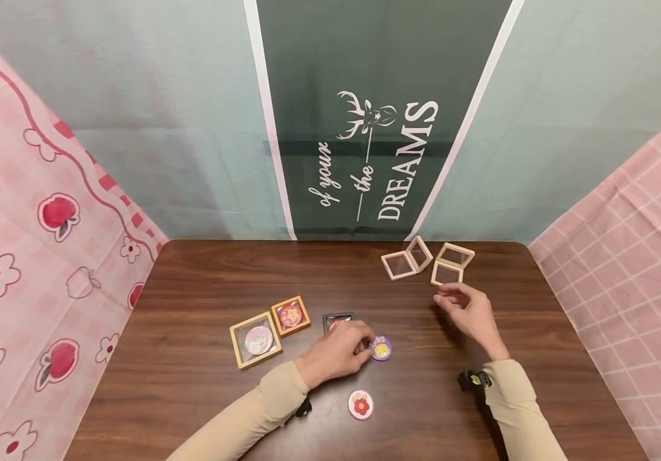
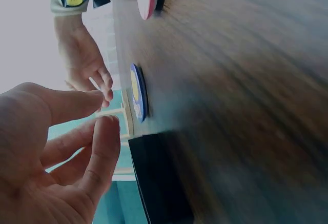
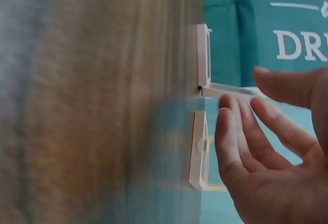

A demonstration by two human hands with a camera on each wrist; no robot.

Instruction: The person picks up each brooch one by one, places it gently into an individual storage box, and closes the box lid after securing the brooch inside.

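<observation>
Brown desk (image 1: 411, 400) beneath, the nearly pinched, empty fingers of the left hand (image 1: 338, 349) could, closing off-line, flick the purple badge (image 1: 382, 349) at lower centre; the right hand (image 1: 471, 315), relaxed, empty, is near a pale case (image 1: 447, 274).

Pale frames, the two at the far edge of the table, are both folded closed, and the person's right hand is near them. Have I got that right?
Not quite: the two pale frames are both hinged open, not closed, as the head view shows. The right hand is indeed near them.
</observation>
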